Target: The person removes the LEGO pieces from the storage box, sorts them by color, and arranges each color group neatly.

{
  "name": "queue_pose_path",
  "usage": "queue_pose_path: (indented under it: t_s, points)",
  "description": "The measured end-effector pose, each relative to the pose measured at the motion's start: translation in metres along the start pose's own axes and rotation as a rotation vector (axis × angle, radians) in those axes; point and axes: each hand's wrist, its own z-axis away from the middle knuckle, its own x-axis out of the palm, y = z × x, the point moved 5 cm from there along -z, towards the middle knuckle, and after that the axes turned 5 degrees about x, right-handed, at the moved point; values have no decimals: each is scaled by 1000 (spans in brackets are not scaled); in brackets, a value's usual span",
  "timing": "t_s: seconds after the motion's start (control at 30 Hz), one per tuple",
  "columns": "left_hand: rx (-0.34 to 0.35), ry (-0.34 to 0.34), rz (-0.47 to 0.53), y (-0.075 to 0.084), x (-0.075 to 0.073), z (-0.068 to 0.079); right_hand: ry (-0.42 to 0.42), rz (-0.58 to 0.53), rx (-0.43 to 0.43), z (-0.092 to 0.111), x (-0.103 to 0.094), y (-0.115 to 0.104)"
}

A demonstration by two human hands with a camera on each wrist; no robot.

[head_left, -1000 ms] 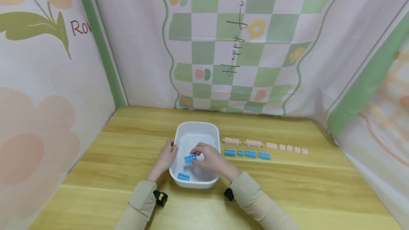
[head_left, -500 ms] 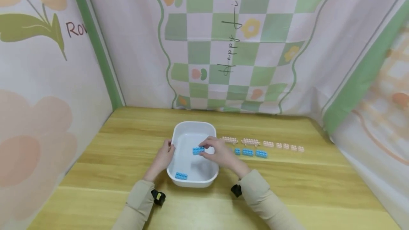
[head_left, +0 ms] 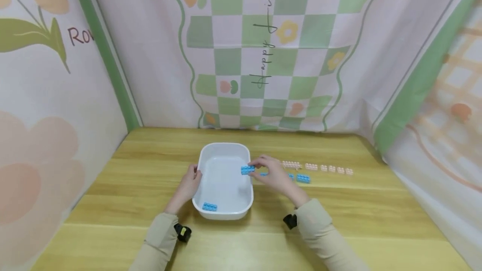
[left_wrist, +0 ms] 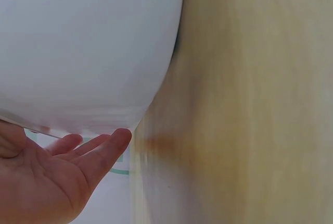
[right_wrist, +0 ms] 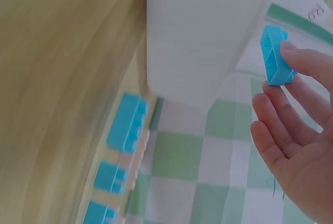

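My right hand [head_left: 274, 174] pinches a blue building block [head_left: 247, 170] between thumb and fingers, above the right rim of a white plastic tub [head_left: 223, 216]. In the right wrist view the block [right_wrist: 276, 56] shows its hollow underside, clear of the tub's wall. Another blue block [head_left: 209, 207] lies inside the tub at its near left corner. On the tub's left side, my left hand [head_left: 189, 184] holds the rim. The left wrist view has that hand's fingers [left_wrist: 106, 153] against the outer wall.
Right of the tub runs a row of pink blocks [head_left: 311, 167], with a row of blue blocks [head_left: 303, 178] in front, partly hidden by my right hand. The wooden table [head_left: 339, 221] ends at a patterned curtain [head_left: 241, 108] behind.
My right hand has carried the blue block from the tub's inside up and right to its right rim. The left hand keeps its hold, and the head view has turned slightly right.
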Motion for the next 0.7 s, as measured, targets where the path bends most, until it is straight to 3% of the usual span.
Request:
queue_pose_path:
  t_s: [0.3,0.7]
  points:
    - [8,8,-6,-1,-1,-1,101,40,51,11,-31,23]
    - [-10,-16,-14,0,0,1,108,97,150,33,-57,59]
